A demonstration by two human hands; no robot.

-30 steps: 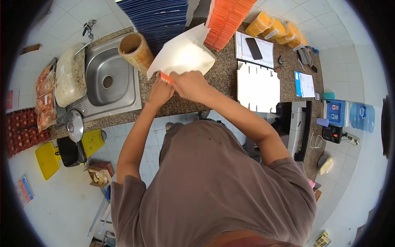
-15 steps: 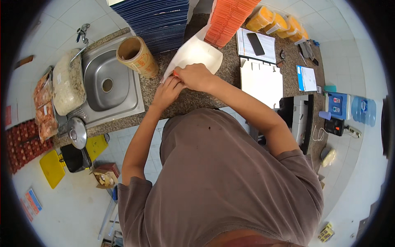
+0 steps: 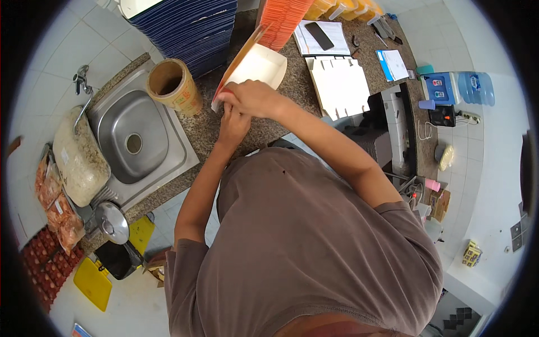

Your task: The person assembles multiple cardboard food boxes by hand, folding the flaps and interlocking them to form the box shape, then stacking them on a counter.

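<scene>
A cardboard food box (image 3: 259, 67), white inside with an orange outer side, stands half folded on the granite counter, its lid panel raised on the left. At its near left corner my right hand (image 3: 257, 100) is closed, fingers bent over the card. Just below, my left hand (image 3: 233, 127) pinches the same corner, its fingertips partly hidden by the right hand. Right of the box lies a pile of flat white box blanks (image 3: 339, 87). Behind it rises a stack of orange boxes (image 3: 283, 22), and a tall stack of blue boxes (image 3: 188, 28) stands to the left.
A brown cardboard-like tube (image 3: 188, 101) stands between the sink (image 3: 135, 132) and the hands. Papers with a black phone (image 3: 319, 36) lie beyond the blanks. Orange-filled tubs (image 3: 342, 10) line the back. Left of the sink sit a filled bag (image 3: 81, 157) and a metal lid (image 3: 112, 222).
The view has shifted to the right and turned slightly. The box's raised panel stands more upright, showing its orange side. Both hands stay at the box's near left corner.
</scene>
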